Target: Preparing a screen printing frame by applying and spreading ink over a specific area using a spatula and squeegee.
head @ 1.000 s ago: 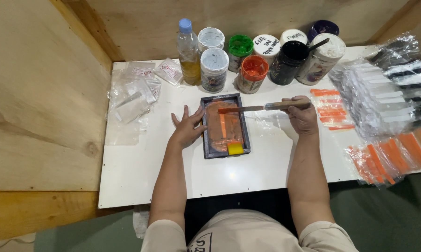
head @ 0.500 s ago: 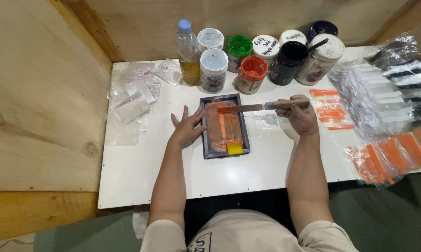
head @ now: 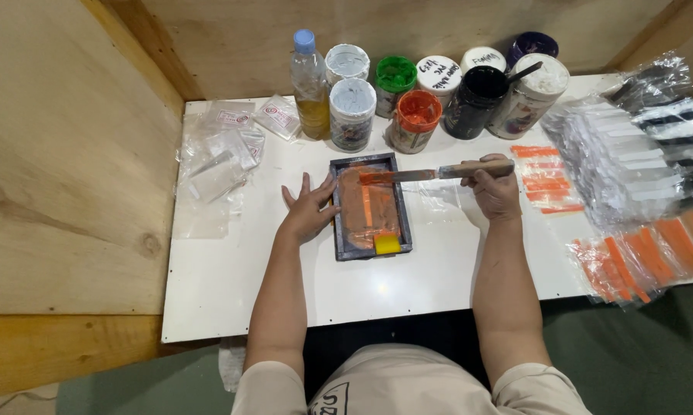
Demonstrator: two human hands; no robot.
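A small dark screen frame [head: 371,206] is steadied at its left edge by the flat, open left hand [head: 309,209], nothing gripped. A wooden-handled spatula [head: 438,172] is clasped by the closed right hand [head: 495,190] right of the frame, blade over its far end, orange paint jar [head: 414,120] just beyond

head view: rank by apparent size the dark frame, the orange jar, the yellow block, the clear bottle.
1. dark frame, largest.
2. clear bottle.
3. orange jar, near the bottle in bulk, so that pair is unsure.
4. yellow block, smallest.
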